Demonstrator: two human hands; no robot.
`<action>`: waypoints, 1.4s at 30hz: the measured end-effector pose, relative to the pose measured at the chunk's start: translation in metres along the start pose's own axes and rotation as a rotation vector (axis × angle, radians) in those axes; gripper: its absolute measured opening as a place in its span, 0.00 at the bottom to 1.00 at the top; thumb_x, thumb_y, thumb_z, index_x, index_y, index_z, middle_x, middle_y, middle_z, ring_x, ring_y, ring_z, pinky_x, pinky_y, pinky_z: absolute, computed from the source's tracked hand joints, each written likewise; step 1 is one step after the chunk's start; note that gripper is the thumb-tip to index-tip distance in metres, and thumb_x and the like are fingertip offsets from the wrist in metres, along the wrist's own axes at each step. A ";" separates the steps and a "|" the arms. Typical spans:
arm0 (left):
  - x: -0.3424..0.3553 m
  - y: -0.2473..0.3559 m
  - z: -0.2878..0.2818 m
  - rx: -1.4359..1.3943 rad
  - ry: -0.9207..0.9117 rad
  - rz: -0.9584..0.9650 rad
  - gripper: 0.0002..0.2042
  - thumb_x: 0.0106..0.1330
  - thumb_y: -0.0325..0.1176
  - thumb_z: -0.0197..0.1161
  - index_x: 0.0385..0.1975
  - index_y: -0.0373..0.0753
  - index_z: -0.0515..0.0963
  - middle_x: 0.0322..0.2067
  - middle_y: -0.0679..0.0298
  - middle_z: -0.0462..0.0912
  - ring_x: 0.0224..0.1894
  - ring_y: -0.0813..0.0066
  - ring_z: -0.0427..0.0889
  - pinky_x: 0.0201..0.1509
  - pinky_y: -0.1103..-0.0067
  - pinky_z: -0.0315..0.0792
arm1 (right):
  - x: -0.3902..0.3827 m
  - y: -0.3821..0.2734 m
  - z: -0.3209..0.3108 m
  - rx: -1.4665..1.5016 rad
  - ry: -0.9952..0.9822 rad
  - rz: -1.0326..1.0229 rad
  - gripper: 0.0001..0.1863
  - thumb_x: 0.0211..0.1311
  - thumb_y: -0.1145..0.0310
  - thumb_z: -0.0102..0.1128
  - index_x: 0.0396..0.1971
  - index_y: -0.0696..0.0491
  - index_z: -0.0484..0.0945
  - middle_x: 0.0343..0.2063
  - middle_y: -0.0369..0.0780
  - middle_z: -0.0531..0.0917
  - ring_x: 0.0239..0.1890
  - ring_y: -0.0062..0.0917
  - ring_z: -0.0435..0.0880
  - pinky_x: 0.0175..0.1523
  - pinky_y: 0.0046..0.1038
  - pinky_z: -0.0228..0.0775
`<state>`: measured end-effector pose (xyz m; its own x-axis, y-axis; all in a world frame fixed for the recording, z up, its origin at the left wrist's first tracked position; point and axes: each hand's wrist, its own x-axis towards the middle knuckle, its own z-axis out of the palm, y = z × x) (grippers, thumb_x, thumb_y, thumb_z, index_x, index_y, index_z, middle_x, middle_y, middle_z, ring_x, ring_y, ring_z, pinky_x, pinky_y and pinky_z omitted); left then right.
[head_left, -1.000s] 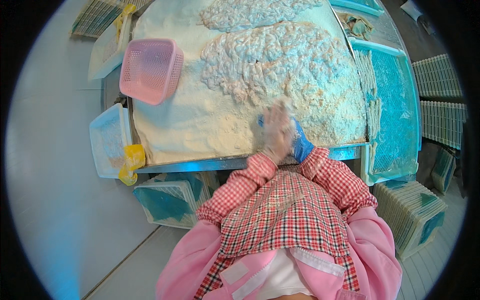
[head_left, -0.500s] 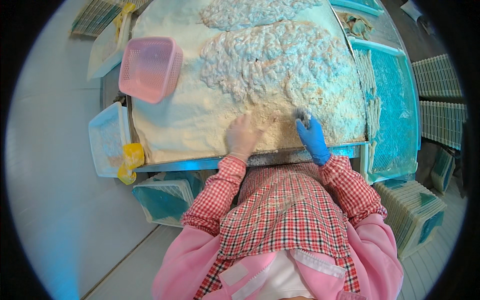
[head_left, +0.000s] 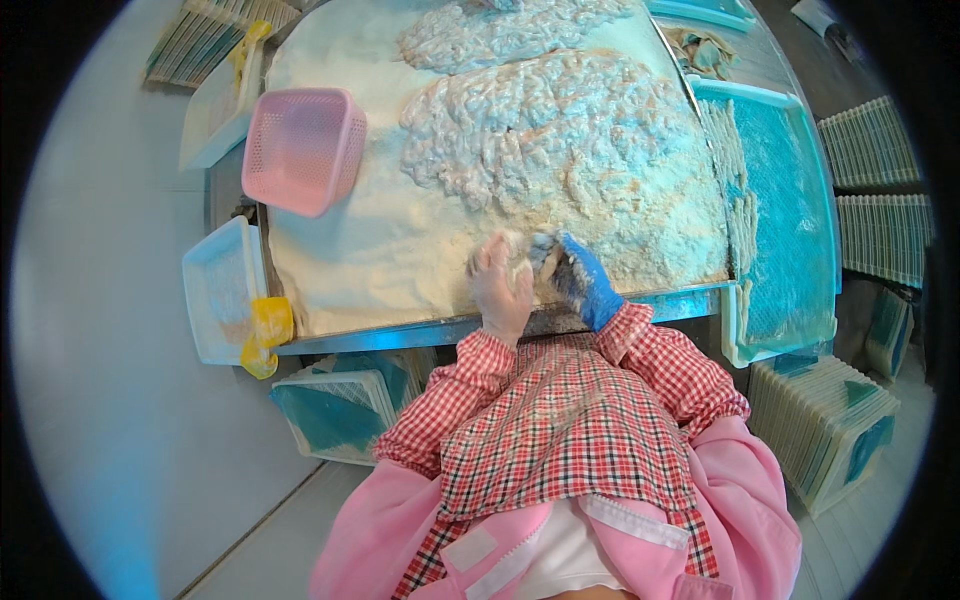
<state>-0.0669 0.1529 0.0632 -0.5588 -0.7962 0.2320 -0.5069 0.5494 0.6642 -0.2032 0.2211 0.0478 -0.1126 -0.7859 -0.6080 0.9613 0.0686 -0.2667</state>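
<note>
In a clear glove, my left hand (head_left: 503, 290) is curled round a small pale piece coated with powder (head_left: 517, 246), just above the near edge of the table. Close against its right side, my right hand (head_left: 588, 282) wears a blue glove whose fingertips are dusted white. Its fingers are bent together; what they pinch is too small to tell. Beyond both hands lies a broad heap of pale, glossy wet pieces (head_left: 540, 125), its near side covered with crumbly powder (head_left: 640, 235). Flat cream-coloured powder (head_left: 370, 260) spreads to the left of the heap.
A pink perforated basket (head_left: 304, 150) stands on the powder at the left. White trays (head_left: 222, 290) and a yellow object (head_left: 270, 322) flank the table. On the right, a teal mesh tray (head_left: 785, 220) holds pale strips along its edge. Stacked mesh trays (head_left: 825, 430) stand below.
My hands have come together: the right has moved left and the left slightly right, off the powder. The pale coated piece now shows between them. The view has shifted slightly.
</note>
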 end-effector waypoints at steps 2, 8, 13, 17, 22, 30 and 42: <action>0.019 0.014 0.016 0.026 0.065 0.070 0.23 0.63 0.36 0.53 0.59 0.36 0.67 0.60 0.53 0.64 0.63 0.55 0.63 0.66 0.61 0.52 | -0.007 0.018 0.016 0.006 -0.031 -0.043 0.24 0.71 0.53 0.41 0.56 0.57 0.67 0.49 0.42 0.76 0.52 0.28 0.75 0.57 0.33 0.69; 0.024 0.063 0.042 -0.135 -0.169 0.338 0.24 0.70 0.38 0.43 0.63 0.34 0.62 0.65 0.53 0.61 0.69 0.57 0.54 0.72 0.67 0.42 | 0.010 0.039 0.010 0.541 -0.306 -0.811 0.26 0.72 0.61 0.39 0.66 0.53 0.54 0.65 0.40 0.60 0.65 0.27 0.61 0.68 0.26 0.52; 0.038 0.088 0.074 -0.664 -0.284 -0.007 0.27 0.70 0.44 0.45 0.65 0.36 0.57 0.68 0.56 0.54 0.71 0.61 0.49 0.73 0.66 0.38 | -0.007 -0.016 -0.041 -0.286 -0.163 -0.505 0.23 0.72 0.63 0.39 0.62 0.55 0.59 0.60 0.41 0.66 0.61 0.29 0.66 0.66 0.29 0.57; 0.056 0.080 0.094 0.056 -0.227 0.274 0.29 0.67 0.43 0.51 0.65 0.34 0.58 0.67 0.52 0.54 0.69 0.59 0.52 0.72 0.66 0.41 | -0.067 -0.058 -0.022 0.227 0.066 -0.080 0.22 0.70 0.52 0.44 0.51 0.54 0.70 0.40 0.37 0.77 0.40 0.25 0.76 0.47 0.30 0.70; 0.100 0.066 0.093 0.061 -0.167 -0.077 0.28 0.59 0.40 0.61 0.58 0.34 0.65 0.59 0.47 0.65 0.64 0.54 0.61 0.66 0.66 0.55 | -0.121 -0.098 -0.091 -0.170 0.271 -0.132 0.20 0.66 0.47 0.50 0.38 0.48 0.78 0.22 0.29 0.75 0.19 0.13 0.70 0.17 0.18 0.62; 0.119 0.049 0.093 0.474 -0.136 0.149 0.18 0.50 0.32 0.67 0.42 0.35 0.76 0.45 0.54 0.76 0.46 0.58 0.77 0.50 0.70 0.70 | -0.223 -0.184 -0.279 -0.570 0.823 -0.427 0.36 0.66 0.39 0.39 0.61 0.53 0.62 0.54 0.42 0.72 0.55 0.28 0.70 0.58 0.33 0.62; 0.108 0.000 0.034 0.025 -0.432 0.581 0.13 0.53 0.27 0.63 0.40 0.40 0.80 0.37 0.58 0.81 0.38 0.62 0.80 0.43 0.73 0.73 | -0.235 -0.190 -0.343 -1.296 0.787 -0.359 0.31 0.69 0.46 0.38 0.60 0.54 0.65 0.49 0.50 0.77 0.46 0.39 0.79 0.51 0.39 0.68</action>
<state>-0.1494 0.0757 0.0637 -0.9496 -0.2051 0.2372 -0.0613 0.8632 0.5011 -0.4453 0.6041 -0.0152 -0.7776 -0.3973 -0.4873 0.0369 0.7449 -0.6662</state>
